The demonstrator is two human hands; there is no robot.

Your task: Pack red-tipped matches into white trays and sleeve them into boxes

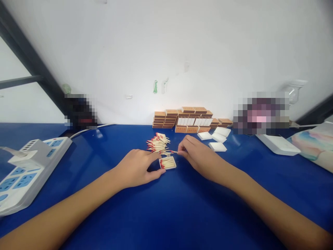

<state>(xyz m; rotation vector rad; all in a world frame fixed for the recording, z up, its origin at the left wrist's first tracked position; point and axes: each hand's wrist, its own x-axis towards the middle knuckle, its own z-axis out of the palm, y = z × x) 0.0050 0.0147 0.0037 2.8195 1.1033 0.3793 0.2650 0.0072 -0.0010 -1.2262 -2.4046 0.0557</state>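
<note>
A small white matchbox tray (168, 163) with red-tipped matches in it lies on the blue table (166, 215). My left hand (139, 167) grips the tray's left end between thumb and fingers. Just behind the tray is a loose pile of matches (158, 143), their red heads mostly toward the left. To the right of the pile, my right hand (194, 152) pinches the pale end of a match (173, 151) with thumb and forefinger closed.
Stacked brown matchboxes (192, 129) stand against the wall. Several white trays (218, 147) lie right of them. A power strip (33, 173) is at the left, a white box (278, 144) and a colourful item (316, 144) at the right.
</note>
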